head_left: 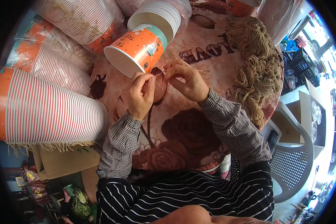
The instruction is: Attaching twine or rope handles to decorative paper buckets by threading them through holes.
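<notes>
On the near side of the orange cup, which is lying on its side on the worktop, the left hand and right hand are both pinching a thin pale strand; its exact kind is too small to tell. Beige yarn is lying right of the cup; a large cup stack is resting to its left.

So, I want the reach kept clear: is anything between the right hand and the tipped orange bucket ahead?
Nothing visible: only patterned tablecloth shows between the right hand and the orange bucket. The thin strand runs across to the left hand, and the tan yarn lies off to the right.
</notes>
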### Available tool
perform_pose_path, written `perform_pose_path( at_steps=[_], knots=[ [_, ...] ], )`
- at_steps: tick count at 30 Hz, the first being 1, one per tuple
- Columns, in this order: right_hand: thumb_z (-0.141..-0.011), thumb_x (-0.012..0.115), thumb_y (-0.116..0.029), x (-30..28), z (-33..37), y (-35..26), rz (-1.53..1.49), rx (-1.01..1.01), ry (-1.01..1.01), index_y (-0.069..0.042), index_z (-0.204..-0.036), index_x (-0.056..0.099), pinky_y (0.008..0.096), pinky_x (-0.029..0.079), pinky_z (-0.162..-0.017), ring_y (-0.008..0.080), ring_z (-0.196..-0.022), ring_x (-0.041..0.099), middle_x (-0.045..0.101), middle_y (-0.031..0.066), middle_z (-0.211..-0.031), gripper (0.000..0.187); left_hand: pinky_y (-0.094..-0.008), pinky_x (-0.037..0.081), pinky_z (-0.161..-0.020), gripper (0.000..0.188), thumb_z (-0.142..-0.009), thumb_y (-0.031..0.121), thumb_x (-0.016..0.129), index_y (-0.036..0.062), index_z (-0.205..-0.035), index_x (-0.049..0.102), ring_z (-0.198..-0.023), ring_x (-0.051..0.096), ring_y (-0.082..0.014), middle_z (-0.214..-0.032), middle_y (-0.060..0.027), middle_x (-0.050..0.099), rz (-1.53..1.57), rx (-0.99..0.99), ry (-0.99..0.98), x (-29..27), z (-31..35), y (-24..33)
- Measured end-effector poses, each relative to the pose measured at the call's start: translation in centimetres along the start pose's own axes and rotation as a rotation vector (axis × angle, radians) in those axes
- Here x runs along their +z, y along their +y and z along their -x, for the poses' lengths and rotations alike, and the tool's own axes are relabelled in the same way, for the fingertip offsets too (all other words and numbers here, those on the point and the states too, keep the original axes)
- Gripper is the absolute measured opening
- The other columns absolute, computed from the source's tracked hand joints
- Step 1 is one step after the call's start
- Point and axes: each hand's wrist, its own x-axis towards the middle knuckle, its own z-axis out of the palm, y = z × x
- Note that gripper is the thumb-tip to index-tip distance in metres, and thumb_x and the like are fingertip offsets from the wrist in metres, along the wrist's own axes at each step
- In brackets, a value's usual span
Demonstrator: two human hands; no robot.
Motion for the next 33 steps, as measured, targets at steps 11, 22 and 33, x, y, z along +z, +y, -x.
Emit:
perform_pose_path(
  at_steps=[11, 22, 33],
  knots=[
    [-0.077, 0.074, -0.008, 1.1, 0.1, -1.1, 0.341, -0.185, 0.022, -0.004, -0.093, 0.064, 0.0344, 0.049, -0.089, 0.024, -0.106, 0.059, 0.059, 0.0119, -0.114, 0.019, -0.0267, 0.043, -0.058, 0.009, -0.089, 0.007, 0.061, -0.0023, -0.091, 0.06, -0.067, 0.054, -0.0151, -0.081, -0.0068, 0.058, 0.159, -0.139, -0.031, 0.1, 0.5, 0.1],
    [-0.083, 0.065, 0.0, 1.1, 0.2, -1.4, 0.298, -0.162, 0.077, 0.0, -0.091, 0.06, 0.029, 0.051, -0.078, 0.0194, -0.095, 0.061, 0.061, 0.0106, -0.108, 0.01, -0.0272, 0.047, -0.067, 0.014, -0.084, 0.0, 0.064, 0.0009, -0.098, 0.061, -0.078, 0.061, -0.0171, -0.085, -0.0056, 0.063, 0.17, -0.116, -0.01, 0.2, 0.2, 0.8],
    [-0.086, 0.062, 0.0, -0.1, 0.0, -3.4, 0.367, -0.19, 0.241, -0.001, -0.091, 0.059, 0.0265, 0.051, -0.069, 0.0165, -0.088, 0.06, 0.059, 0.0092, -0.107, 0.007, -0.0289, 0.047, -0.064, 0.018, -0.08, -0.002, 0.067, 0.0026, -0.097, 0.062, -0.075, 0.062, -0.0212, -0.089, -0.0086, 0.064, -0.078, 0.011, 0.035, -1.1, -0.3, -0.4]
  ],
)
